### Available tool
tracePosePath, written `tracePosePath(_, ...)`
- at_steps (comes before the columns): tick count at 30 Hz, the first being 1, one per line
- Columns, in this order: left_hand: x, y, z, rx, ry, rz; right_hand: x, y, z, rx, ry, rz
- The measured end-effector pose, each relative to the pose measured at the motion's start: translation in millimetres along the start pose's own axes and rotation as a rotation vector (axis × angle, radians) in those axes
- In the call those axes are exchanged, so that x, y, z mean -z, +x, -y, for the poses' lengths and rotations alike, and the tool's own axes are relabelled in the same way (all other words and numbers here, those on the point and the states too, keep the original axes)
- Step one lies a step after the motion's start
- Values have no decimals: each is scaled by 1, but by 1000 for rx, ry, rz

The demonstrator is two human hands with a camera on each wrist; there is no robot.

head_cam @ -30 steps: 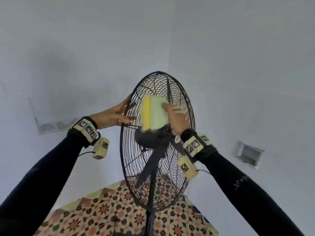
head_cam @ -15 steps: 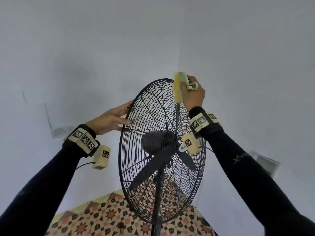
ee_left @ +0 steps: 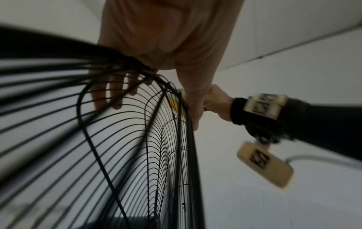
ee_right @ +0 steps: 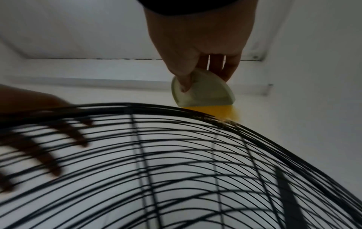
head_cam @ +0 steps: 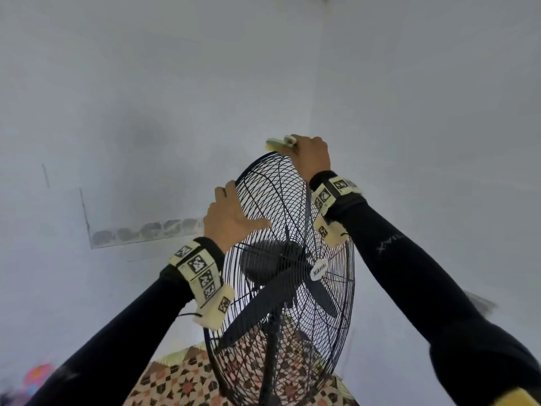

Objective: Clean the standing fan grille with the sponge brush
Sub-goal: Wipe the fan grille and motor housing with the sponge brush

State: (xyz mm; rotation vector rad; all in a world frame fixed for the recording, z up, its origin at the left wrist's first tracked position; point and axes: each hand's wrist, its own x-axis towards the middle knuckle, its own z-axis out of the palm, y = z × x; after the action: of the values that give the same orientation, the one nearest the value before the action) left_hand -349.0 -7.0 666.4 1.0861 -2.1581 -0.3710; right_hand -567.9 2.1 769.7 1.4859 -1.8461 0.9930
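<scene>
The black standing fan grille (head_cam: 278, 206) rises in the middle of the head view. My right hand (head_cam: 310, 156) holds the sponge brush (head_cam: 278, 143) at the very top of the rim. In the right wrist view my thumb and fingers pinch the pale green holder (ee_right: 201, 94), and its yellow sponge (ee_right: 221, 112) presses on the top wires of the grille (ee_right: 176, 155). My left hand (head_cam: 231, 218) clasps the upper left rim, thumb across the front. Its fingers (ee_left: 113, 93) lie behind the grille (ee_left: 137, 139).
White walls meet in a corner behind the fan. Black blades (head_cam: 322, 291) and the motor hub (head_cam: 263, 262) sit inside the cage, above the pole (head_cam: 272, 347). Patterned floor tiles (head_cam: 181, 382) lie below. A blurred wall box (head_cam: 480, 303) shows at the right.
My right hand carried the brush from the middle of the grille front up to the top rim. My left hand moved up the rim from the left side and now clasps it.
</scene>
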Motion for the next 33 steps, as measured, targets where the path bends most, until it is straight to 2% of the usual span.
tracePosePath(4, 0, 10, 27, -100, -98, -32, 18, -10, 26, 212, 208, 64)
tracePosePath(6, 1, 14, 37, -114, -141, -12, 20, 0, 22, 148, 125, 51)
tracePosePath(8, 4, 16, 45, -115, -179, -1, 14, 12, 11, -4, -23, 65)
tracePosePath(10, 9, 18, 54, -115, -229, 9, 9, 11, 13, -15, -111, 137)
tracePosePath(13, 18, 27, 65, -109, -272, 42, -3, -1, 34, 148, -138, 158)
tracePosePath(16, 23, 36, 75, -132, -303, 86, -6, -21, 61, 347, 54, 218)
tracePosePath(17, 23, 39, 79, -131, -309, 92, -5, -21, 62, 334, 94, 197)
tracePosePath(19, 24, 40, 80, -141, -318, 107, 1, -12, 51, 161, 94, 77)
tracePosePath(21, 25, 37, 78, -150, -325, 105, 7, -1, 29, -21, -46, 10)
tracePosePath(22, 25, 36, 77, -156, -325, 103, 9, -1, 23, -42, -122, 41)
tracePosePath(24, 25, 35, 75, -162, -321, 96, 4, -8, 28, 67, -194, 99)
tracePosePath(28, 21, 31, 71, -192, -321, 69, -6, -32, 68, 413, 110, 215)
tracePosePath(30, 20, 28, 70, -204, -325, 55, -3, -24, 66, 350, 163, 148)
tracePosePath(32, 19, 26, 71, -207, -328, 42, 1, -9, 49, 116, 50, 20)
tracePosePath(33, 20, 24, 73, -207, -329, 35, 2, -6, 41, 9, -56, 9)
